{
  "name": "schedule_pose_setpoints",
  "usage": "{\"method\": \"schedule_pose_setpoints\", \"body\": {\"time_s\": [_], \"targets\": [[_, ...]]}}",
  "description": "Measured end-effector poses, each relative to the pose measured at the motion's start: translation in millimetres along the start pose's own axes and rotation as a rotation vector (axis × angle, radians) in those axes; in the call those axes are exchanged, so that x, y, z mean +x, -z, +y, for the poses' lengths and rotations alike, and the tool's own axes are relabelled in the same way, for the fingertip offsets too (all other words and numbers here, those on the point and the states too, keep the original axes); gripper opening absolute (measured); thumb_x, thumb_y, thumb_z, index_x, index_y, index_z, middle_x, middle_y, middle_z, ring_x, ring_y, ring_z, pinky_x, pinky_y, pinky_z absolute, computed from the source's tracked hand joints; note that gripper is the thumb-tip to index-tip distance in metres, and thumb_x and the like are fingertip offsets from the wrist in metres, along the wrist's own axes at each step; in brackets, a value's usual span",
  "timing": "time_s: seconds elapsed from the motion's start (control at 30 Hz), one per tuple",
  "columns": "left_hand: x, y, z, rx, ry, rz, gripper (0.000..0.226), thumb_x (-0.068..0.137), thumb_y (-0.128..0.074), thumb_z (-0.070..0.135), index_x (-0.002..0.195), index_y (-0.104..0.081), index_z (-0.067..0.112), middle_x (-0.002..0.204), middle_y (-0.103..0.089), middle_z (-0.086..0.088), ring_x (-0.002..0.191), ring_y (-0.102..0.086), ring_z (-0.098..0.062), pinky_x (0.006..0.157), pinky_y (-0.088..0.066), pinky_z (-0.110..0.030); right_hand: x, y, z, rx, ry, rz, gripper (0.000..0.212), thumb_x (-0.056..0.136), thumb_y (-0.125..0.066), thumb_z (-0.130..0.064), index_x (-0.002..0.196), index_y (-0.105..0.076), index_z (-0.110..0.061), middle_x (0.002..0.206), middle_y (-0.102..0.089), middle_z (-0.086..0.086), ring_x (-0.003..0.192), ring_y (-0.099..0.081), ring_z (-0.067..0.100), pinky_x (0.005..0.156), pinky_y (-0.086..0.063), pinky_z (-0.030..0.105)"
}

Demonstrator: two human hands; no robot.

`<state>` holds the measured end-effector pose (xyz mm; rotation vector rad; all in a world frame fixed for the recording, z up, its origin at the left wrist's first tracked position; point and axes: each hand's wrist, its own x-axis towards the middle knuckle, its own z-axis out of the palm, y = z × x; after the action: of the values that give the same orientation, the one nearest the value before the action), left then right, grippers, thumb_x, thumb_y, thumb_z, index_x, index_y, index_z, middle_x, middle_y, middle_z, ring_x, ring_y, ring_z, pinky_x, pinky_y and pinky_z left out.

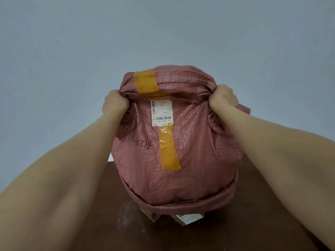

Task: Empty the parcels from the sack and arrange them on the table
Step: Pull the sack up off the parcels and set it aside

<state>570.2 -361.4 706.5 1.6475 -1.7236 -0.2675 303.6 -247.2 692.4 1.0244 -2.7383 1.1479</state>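
One sack (181, 160), two parcels (152, 215) (189, 218).

Noted sack (174, 151) held above counter (253, 205), rolled rim lowest. Found left hand (115, 103) gripping sack's upper left corner, right hand (223, 98) gripping its upper right corner. Observed label (161, 113) on sack's near face, tape strip (168, 151) directly below. Located left parcel (151, 215) and right parcel (190, 219) on counter beneath sack's rim, wrapped item (128, 212) just left of them.
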Motion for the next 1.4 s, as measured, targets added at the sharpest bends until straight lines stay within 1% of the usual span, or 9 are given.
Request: {"method": "schedule_pose_setpoints", "body": {"time_s": [0.4,0.5,0.67,0.8,0.93,1.03,1.17,1.3,1.4], "targets": [[7,-1,-2,0.009,-0.02,0.015,0.032,0.084,-0.045,0.014,0.113,-0.058,0.01,0.115,-0.061,-0.02,0.107,-0.057,-0.04,0.09,-0.046,-0.044,5,0,-1,-0.02,0.034,0.011,0.029,0.092,-0.043,-0.01,0.111,-0.064,-0.013,0.12,-0.062,0.013,0.111,-0.058,0.035,0.087,-0.043,0.035],[7,-11,-15,0.072,-0.041,-0.103,0.03,0.086,-0.049,0.02,0.112,-0.057,0.007,0.115,-0.061,-0.022,0.107,-0.057,-0.04,0.086,-0.046,-0.042,3,-6,2,-0.059,0.015,-0.081,0.031,0.092,-0.043,-0.013,0.117,-0.062,-0.012,0.126,-0.059,0.012,0.116,-0.056,0.034,0.091,-0.043,0.035],[1,-24,-23,0.058,-0.061,-0.319,0.035,0.078,-0.072,0.022,0.102,-0.063,-0.001,0.1,-0.066,-0.021,0.095,-0.062,-0.035,0.076,-0.049,-0.037,6,-16,14,-0.032,0.016,-0.186,0.034,0.09,-0.048,-0.019,0.121,-0.06,-0.011,0.128,-0.057,0.015,0.117,-0.055,0.036,0.094,-0.044,0.037],[-14,-38,-32,0.049,0.063,-0.559,0.059,0.068,-0.084,0.027,0.115,-0.06,0.001,0.109,-0.062,-0.013,0.106,-0.059,-0.032,0.091,-0.048,-0.036,0,-30,19,-0.059,0.112,-0.433,0.037,0.083,-0.063,-0.021,0.116,-0.064,-0.004,0.118,-0.064,0.015,0.107,-0.061,0.031,0.086,-0.048,0.031],[-31,-59,-40,0.139,0.091,-0.706,0.06,0.072,-0.081,0.021,0.123,-0.056,0.002,0.12,-0.061,-0.014,0.111,-0.058,-0.032,0.097,-0.046,-0.038,-15,-46,27,-0.158,0.14,-0.76,0.055,0.068,-0.082,-0.022,0.117,-0.063,-0.005,0.112,-0.065,0.008,0.103,-0.063,0.028,0.095,-0.05,0.038],[-38,-73,-43,0.146,0.103,-0.833,0.068,0.07,-0.082,0.024,0.128,-0.052,0.005,0.123,-0.059,-0.01,0.113,-0.057,-0.033,0.098,-0.046,-0.04,-24,-59,36,-0.337,0.184,-0.859,0.065,0.066,-0.086,-0.026,0.121,-0.057,-0.007,0.12,-0.059,0.007,0.11,-0.058,0.03,0.098,-0.048,0.042],[-46,-88,-46,0.206,0.073,-0.892,0.067,0.076,-0.079,0.022,0.134,-0.049,0.008,0.132,-0.055,-0.011,0.12,-0.052,-0.032,0.099,-0.043,-0.038,-28,-77,50,-0.579,0.254,-0.802,0.059,0.072,-0.082,-0.021,0.123,-0.057,-0.002,0.125,-0.058,0.012,0.112,-0.058,0.032,0.097,-0.049,0.043],[-44,-91,-53,0.277,0.048,-0.903,0.086,0.068,-0.084,0.026,0.141,-0.041,0.01,0.139,-0.049,-0.011,0.128,-0.046,-0.032,0.106,-0.039,-0.041,-24,-85,63,-0.609,0.197,-0.676,0.045,0.077,-0.077,-0.014,0.117,-0.059,-0.006,0.127,-0.057,0.015,0.114,-0.055,0.034,0.099,-0.046,0.046],[-38,-93,-61,0.425,0.026,-0.8,0.106,0.057,-0.088,0.041,0.143,-0.033,0.011,0.143,-0.043,-0.013,0.134,-0.037,-0.033,0.11,-0.034,-0.044,-22,-86,68,-0.627,0.112,-0.53,0.07,0.078,-0.076,-0.022,0.138,-0.041,-0.012,0.141,-0.043,0.016,0.13,-0.039,0.035,0.105,-0.036,0.05]]}}
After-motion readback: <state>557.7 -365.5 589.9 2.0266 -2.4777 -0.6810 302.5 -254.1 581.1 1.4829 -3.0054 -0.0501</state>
